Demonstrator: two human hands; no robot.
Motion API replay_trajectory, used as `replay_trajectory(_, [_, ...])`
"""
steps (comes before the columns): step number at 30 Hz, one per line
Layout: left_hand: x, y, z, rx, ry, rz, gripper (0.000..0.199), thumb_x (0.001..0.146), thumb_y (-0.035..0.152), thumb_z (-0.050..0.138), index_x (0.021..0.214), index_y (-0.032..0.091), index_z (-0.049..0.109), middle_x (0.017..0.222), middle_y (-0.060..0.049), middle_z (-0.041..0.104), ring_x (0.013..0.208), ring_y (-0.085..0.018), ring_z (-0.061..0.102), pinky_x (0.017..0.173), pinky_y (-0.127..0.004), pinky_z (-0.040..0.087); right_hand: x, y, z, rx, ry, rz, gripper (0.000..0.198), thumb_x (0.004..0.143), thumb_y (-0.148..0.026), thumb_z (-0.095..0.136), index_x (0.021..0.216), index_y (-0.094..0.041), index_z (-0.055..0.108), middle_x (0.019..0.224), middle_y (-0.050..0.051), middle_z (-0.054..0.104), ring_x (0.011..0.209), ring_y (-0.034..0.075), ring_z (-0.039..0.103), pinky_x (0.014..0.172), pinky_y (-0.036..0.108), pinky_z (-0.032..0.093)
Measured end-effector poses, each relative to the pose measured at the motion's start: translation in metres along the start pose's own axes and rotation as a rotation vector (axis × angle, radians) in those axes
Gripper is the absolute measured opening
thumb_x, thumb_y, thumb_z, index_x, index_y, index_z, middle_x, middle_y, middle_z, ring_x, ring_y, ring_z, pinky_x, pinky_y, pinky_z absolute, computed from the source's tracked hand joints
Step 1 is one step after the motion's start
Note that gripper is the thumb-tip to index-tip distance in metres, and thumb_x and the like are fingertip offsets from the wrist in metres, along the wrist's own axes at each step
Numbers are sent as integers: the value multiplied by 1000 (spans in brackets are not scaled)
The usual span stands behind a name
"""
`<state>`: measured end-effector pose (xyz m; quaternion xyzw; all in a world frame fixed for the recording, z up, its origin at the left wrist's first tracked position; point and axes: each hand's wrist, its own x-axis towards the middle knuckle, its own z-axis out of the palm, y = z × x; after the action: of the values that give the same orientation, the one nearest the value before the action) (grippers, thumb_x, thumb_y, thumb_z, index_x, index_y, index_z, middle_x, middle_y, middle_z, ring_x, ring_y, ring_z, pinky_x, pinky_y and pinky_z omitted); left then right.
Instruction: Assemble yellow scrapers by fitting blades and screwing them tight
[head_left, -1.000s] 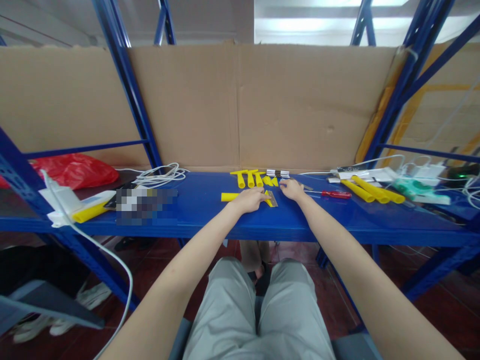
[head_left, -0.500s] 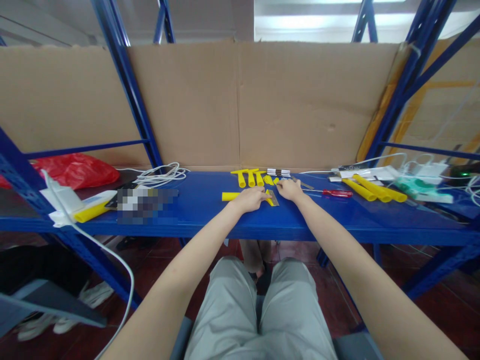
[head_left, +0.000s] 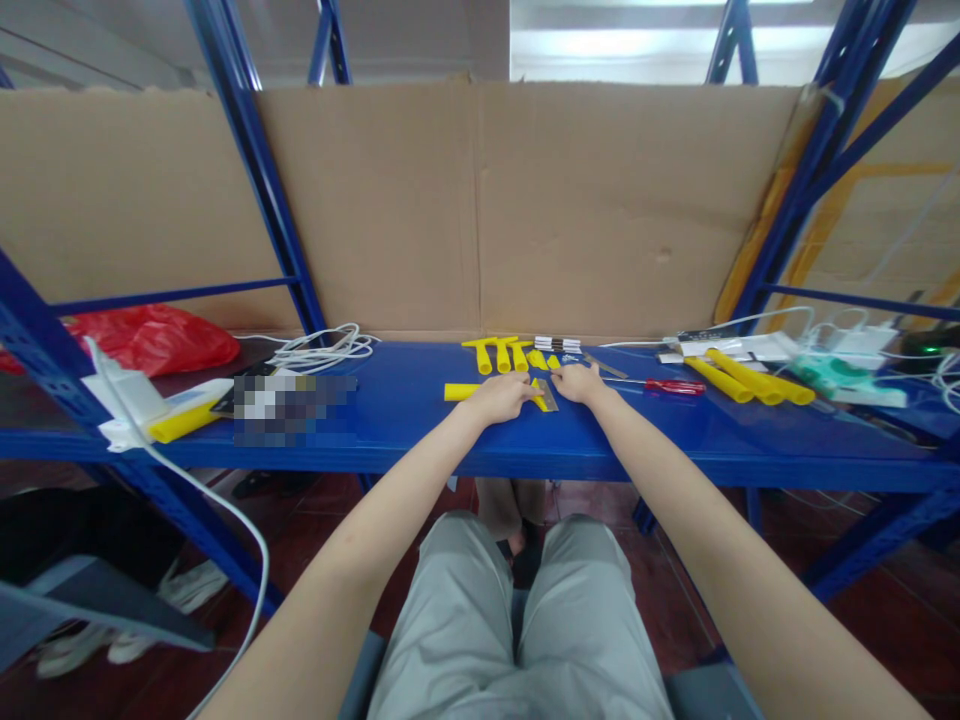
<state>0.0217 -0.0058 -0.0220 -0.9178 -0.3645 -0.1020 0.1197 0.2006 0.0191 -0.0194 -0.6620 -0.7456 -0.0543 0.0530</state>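
My left hand [head_left: 502, 398] is closed around a yellow scraper lying crosswise on the blue bench. Its tube-like handle [head_left: 460, 392] sticks out to the left of the hand, and its flat metal blade [head_left: 550, 396] shows on the right. Just right of that blade, my right hand [head_left: 577, 383] rests low with curled fingertips by small yellow pieces [head_left: 553, 361] and tiny hardware [head_left: 571, 358]. Whatever its fingers pinch is too small to make out. Beyond my left hand, several yellow T-shaped scraper handles [head_left: 502, 356] lie in a row.
A red-handled screwdriver [head_left: 675, 387] lies right of my right hand, near a thin metal strip [head_left: 606, 367]. Black-and-white stacked pieces [head_left: 557, 344] sit behind. Yellow tubes [head_left: 742, 378] lie farther right. White cables [head_left: 330, 348] and a red bag [head_left: 154, 338] are left. Cardboard [head_left: 480, 210] stands behind.
My right hand has shifted very slightly left and down, away from the tiny hardware. My left hand and the scraper stay in place.
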Motion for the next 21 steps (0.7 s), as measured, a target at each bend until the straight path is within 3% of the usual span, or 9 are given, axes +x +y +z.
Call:
replay_trajectory(4, [0, 0, 0, 1, 2, -2, 40, 94, 20, 38, 123, 27, 65, 107, -8, 64, 107, -22, 59, 83, -29, 47, -1, -3, -2, -82, 33, -22, 44, 92, -21, 29, 111, -12, 67, 117, 20, 66, 117, 30, 56, 105, 53, 27])
replay_trajectory(11, [0, 0, 0, 2, 3, -1, 39, 94, 21, 38, 122, 27, 65, 106, -8, 64, 106, -22, 59, 82, -29, 46, 0, -1, -3, -178, 84, -89, 39, 90, -16, 36, 112, -7, 66, 111, 23, 67, 113, 29, 60, 97, 38, 40])
replay_trajectory(21, [0, 0, 1, 6, 3, 6, 41, 94, 19, 37, 125, 28, 63, 108, -8, 64, 106, -21, 58, 85, -30, 47, 0, -2, -5, -147, 144, -45, 37, 90, -8, 34, 115, -6, 62, 109, 25, 67, 111, 28, 62, 95, 37, 44])
